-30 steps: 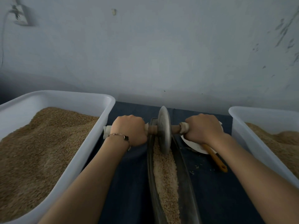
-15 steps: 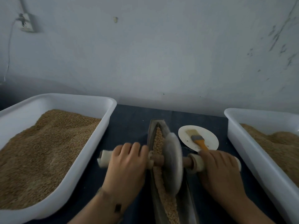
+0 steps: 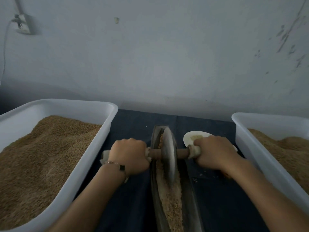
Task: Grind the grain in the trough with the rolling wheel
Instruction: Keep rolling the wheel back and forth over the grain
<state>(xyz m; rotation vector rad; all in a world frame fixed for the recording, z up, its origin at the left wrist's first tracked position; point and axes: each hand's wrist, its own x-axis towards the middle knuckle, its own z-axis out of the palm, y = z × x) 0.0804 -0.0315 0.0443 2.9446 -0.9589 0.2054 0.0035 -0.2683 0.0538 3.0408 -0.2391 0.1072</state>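
Head view: left hand (image 3: 129, 156) and right hand (image 3: 214, 153) each clenched round an end of the axle (image 3: 154, 153), rolling wheel (image 3: 168, 154) standing upright in the trough (image 3: 189, 190) near its far end, trough lying mid-table on the dark cloth (image 3: 133, 190) between a grain-filled left tub (image 3: 80, 164) and right tub (image 3: 250, 148), small white plate (image 3: 189, 138) just right of the trough behind the right hand. Grain (image 3: 172, 201) in the trough looks coarse, kernels mostly whole, so my read is grinding is early to midway with many more passes left
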